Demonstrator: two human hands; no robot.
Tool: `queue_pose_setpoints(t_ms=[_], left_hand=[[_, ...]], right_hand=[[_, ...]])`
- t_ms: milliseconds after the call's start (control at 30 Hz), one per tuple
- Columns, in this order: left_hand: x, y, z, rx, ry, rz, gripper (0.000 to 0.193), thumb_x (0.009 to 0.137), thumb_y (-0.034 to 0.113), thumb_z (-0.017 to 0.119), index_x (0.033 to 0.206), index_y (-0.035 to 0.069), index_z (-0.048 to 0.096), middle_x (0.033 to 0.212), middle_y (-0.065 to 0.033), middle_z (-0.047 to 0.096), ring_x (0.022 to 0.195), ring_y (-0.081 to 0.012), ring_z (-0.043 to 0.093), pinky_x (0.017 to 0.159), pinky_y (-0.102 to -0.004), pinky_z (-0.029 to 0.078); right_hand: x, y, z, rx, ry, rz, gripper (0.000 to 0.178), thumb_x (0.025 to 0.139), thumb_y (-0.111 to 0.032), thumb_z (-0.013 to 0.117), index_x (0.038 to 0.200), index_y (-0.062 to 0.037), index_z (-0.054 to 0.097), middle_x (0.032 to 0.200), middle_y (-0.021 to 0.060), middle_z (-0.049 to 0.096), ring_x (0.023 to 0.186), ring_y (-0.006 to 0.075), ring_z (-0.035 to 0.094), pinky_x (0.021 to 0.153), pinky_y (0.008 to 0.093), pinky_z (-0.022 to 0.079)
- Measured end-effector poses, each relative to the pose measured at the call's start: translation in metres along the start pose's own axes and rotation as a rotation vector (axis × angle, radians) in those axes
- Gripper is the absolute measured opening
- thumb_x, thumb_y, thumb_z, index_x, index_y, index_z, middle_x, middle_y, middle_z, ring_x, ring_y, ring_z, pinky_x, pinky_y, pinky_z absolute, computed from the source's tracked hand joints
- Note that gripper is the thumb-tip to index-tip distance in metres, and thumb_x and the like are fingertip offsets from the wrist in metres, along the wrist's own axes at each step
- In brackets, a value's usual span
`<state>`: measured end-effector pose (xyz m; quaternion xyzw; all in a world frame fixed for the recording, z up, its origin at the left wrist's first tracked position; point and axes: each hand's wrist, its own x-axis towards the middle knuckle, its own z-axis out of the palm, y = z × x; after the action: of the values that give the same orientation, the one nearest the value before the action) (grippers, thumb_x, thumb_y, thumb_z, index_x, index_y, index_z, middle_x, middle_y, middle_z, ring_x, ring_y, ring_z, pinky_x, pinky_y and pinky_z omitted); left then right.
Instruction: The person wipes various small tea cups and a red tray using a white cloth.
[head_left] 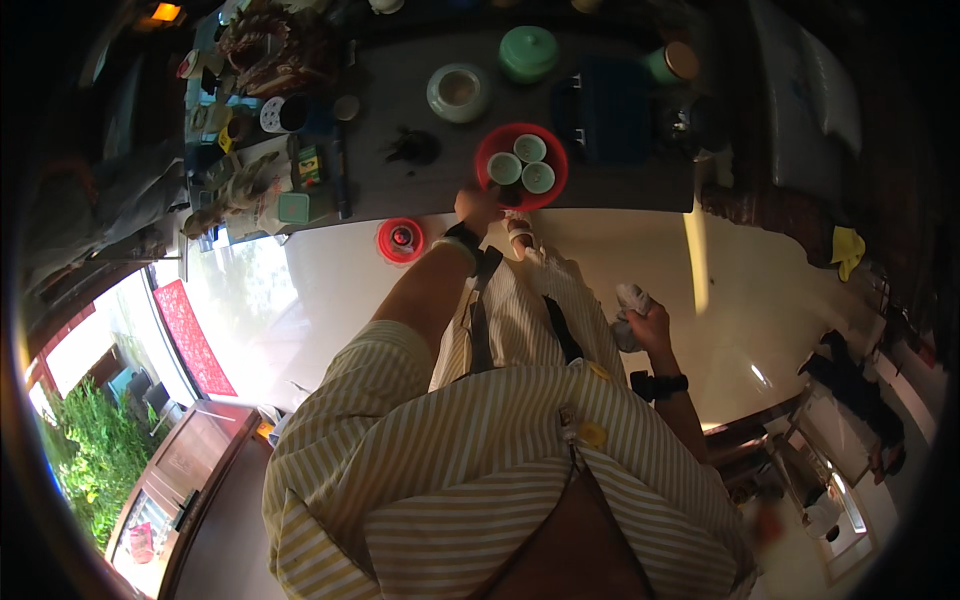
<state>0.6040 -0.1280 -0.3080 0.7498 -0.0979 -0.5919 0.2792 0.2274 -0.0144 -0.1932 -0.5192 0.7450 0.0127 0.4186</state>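
A red basin [559, 165] sits at the near edge of the dark table, with three pale green cups [503, 168] inside it. My left hand [478, 206] is closed at the basin's near left rim, its fingertips in shadow. A small dark patch beside those fingers is too dim to make out. Down at my right side, away from the table, my right hand [652, 328] grips a crumpled greyish-white cloth [631, 298]. Part of the cloth hangs below the fingers.
Behind the basin stand a pale round pot [459, 93] and a green lidded jar [528, 54]. A dark blue box [615, 110] is right of them. A small dark figure [412, 147] lies left. On the floor is a round red object [401, 241]; a carved dragon-like ornament [270, 50] stands far left.
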Motion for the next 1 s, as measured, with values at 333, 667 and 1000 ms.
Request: queue_pose_setpoints(t_ms=[333, 667, 1000], left_hand=[[-0.046, -0.067, -0.107, -0.028, 0.037, 0.118, 0.047, 0.091, 0.035, 0.06, 0.06, 0.0, 0.059, 0.058, -0.0061, 0.061, 0.044, -0.015, 0.056, 0.039, -0.0276, 0.044], [-0.196, -0.144, -0.298, -0.014, 0.156, 0.276, 0.063, 0.09, 0.039, 0.06, 0.136, 0.001, 0.043, 0.126, -0.018, 0.056, 0.116, -0.0284, 0.054, 0.098, -0.0383, 0.042], [-0.45, -0.123, -0.518, -0.713, -0.045, 1.082, 0.032, 0.088, 0.01, 0.065, 0.117, 0.001, 0.058, 0.109, -0.0066, 0.064, 0.098, -0.014, 0.06, 0.088, -0.0281, 0.048]], right_hand=[[0.021, -0.076, -0.005, -0.169, -0.176, -0.07, 0.047, 0.074, -0.018, 0.062, 0.117, 0.0, 0.06, 0.111, 0.0202, 0.065, 0.105, 0.0338, 0.062, 0.088, 0.0385, 0.047], [-0.067, -0.243, 0.072, 0.179, -0.733, -0.386, 0.051, 0.071, -0.005, 0.057, 0.121, 0.0029, 0.056, 0.111, 0.0099, 0.063, 0.101, 0.0263, 0.059, 0.09, 0.0339, 0.045], [-0.359, -0.475, 0.222, -0.229, -0.276, -2.181, 0.036, 0.079, -0.005, 0.065, 0.115, -0.003, 0.063, 0.11, 0.0056, 0.064, 0.108, 0.017, 0.056, 0.091, 0.0304, 0.047]])
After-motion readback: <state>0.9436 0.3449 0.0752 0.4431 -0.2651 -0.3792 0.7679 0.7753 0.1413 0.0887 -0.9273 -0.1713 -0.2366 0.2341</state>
